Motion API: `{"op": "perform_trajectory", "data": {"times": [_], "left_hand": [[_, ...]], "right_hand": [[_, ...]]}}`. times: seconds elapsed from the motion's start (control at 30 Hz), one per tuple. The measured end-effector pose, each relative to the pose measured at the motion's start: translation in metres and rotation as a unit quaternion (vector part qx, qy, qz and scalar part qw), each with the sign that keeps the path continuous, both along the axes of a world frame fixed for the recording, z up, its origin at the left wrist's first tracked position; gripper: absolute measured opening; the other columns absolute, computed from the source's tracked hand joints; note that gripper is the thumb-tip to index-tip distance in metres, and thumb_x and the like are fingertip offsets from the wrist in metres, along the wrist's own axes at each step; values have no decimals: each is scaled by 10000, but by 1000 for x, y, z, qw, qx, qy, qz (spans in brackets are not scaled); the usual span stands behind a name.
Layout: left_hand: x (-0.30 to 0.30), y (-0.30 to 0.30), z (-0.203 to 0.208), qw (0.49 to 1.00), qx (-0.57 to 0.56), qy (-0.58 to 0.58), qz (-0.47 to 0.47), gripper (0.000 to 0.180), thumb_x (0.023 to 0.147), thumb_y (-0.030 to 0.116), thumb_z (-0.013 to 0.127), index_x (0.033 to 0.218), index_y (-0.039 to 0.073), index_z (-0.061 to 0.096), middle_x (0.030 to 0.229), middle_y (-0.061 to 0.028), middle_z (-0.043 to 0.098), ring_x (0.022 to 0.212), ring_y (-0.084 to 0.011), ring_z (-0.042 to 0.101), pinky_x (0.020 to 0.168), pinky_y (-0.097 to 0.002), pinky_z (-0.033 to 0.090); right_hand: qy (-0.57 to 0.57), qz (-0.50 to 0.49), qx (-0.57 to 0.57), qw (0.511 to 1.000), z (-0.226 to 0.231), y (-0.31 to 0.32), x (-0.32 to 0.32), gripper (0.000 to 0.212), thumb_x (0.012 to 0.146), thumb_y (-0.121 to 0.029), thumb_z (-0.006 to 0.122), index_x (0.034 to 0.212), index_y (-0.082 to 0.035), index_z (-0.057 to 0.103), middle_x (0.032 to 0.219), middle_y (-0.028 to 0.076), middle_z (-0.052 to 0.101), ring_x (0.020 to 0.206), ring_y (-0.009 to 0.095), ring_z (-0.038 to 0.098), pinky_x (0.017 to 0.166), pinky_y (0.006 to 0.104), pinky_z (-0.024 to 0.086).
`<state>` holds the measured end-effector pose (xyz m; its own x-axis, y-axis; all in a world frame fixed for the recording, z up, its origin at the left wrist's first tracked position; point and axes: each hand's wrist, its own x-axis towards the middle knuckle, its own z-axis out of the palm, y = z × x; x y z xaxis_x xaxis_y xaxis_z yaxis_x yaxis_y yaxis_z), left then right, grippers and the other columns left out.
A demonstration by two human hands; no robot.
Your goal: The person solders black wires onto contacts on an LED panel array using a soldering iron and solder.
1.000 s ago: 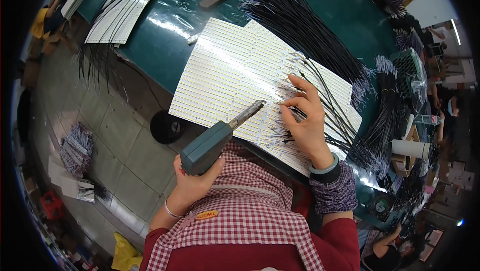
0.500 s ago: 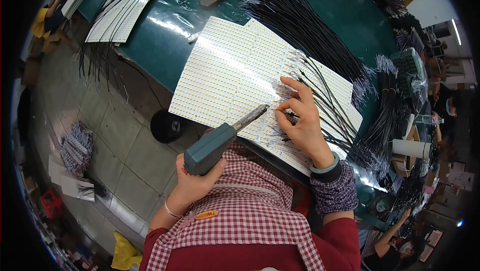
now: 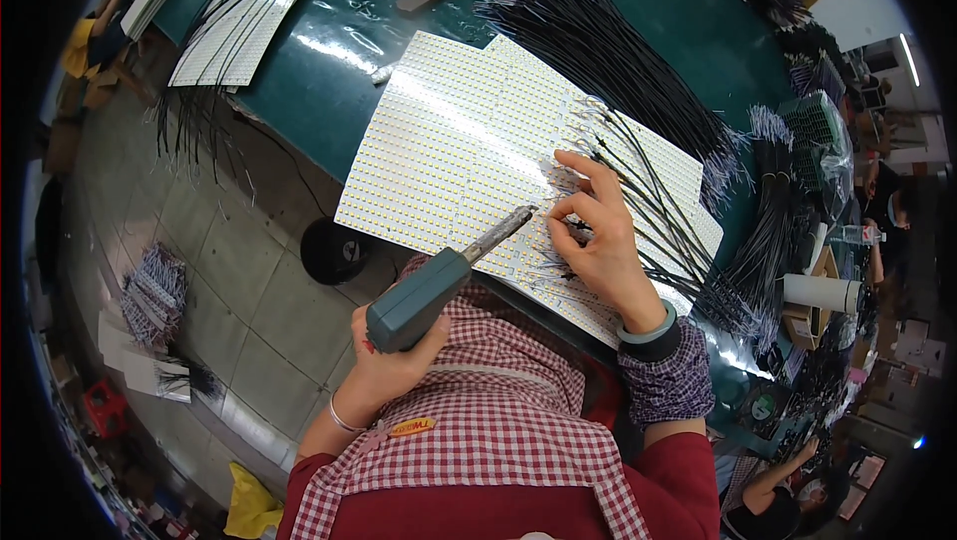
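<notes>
My left hand (image 3: 391, 370) is wrapped round the handle of a grey-green soldering gun (image 3: 417, 303). Its metal tip points up and right, onto or just over a white LED board (image 3: 404, 146) dotted with rows of small yellow chips. Just right of the tip, my right hand (image 3: 606, 241) pinches thumb and index finger together on a thin wire, mostly hidden by the fingers; the other fingers are raised. Black wires (image 3: 663, 191) with bare ends fan out over the boards beside and beneath this hand. Whether the tip touches the board is hard to make out.
A thick bundle of black wires (image 3: 618, 51) lies beyond the boards on the green table (image 3: 329, 71); a second bundle (image 3: 763, 231) is at the right. More wired boards (image 3: 234, 41) overhang the far left edge. A black bin (image 3: 333, 251) stands on the floor. Other people sit around.
Almost nothing differs: both hands and the soldering gun keep their places, with only a very slight shift of the whole view.
</notes>
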<state>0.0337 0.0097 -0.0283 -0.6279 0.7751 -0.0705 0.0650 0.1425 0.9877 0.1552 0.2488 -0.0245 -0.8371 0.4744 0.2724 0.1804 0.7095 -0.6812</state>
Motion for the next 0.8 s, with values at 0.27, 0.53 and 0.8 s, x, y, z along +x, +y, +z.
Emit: {"op": "perform_trajectory", "data": {"times": [0.27,0.53,0.8], "left_hand": [[0,-6,-3,1000,18,-14,11,133,743,17,729,857,-20,673,707,-45,664,597,-75,604,545,-229,478],[-1,-9,-10,1000,5,-21,-3,276,781,33,743,1045,-7,675,951,-52,688,820,-101,633,721,-248,519],[4,-2,1,996,38,-62,55,144,773,-13,715,903,-45,661,761,-32,669,654,-65,607,577,-219,485]], "right_hand": [[-3,-4,5,1000,-1,0,0,96,717,42,661,764,-11,597,1314,141,521,1184,306,490,924,383,440],[-20,-7,-14,1000,3,-1,-1,103,717,40,664,782,-11,604,1323,144,508,1202,315,484,960,379,432],[-6,-10,-63,998,-4,14,-1,125,707,5,699,802,-14,619,1309,152,500,1203,313,504,1000,376,421]]}}
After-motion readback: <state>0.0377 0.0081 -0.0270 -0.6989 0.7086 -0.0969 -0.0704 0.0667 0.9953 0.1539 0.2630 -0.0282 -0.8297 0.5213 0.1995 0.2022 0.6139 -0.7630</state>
